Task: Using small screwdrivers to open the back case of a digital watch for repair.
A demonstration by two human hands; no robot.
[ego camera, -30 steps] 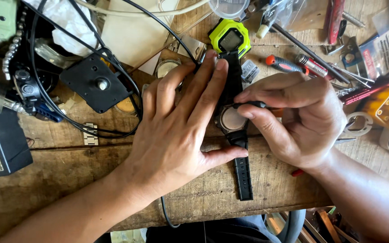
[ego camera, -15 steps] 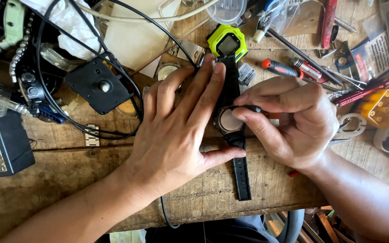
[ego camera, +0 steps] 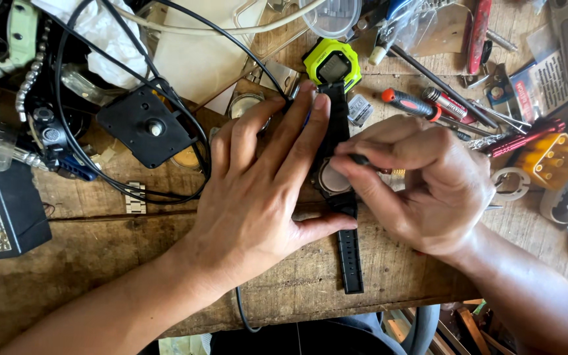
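The left hand [ego camera: 258,197] lies flat with fingers spread over a black-strapped watch [ego camera: 336,181] at the middle of the wooden table [ego camera: 100,263], its thumb against the lower strap. From three o'clock, the right hand [ego camera: 428,184] has its grip pinching a small dark tool [ego camera: 359,159] over the watch's round back. A yellow-green digital watch [ego camera: 332,64] rests at twelve o'clock.

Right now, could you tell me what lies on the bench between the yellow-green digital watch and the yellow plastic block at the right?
In the head view, between the yellow-green digital watch and the yellow plastic block lie a red-handled screwdriver, a small red-banded tool and a long dark metal rod.
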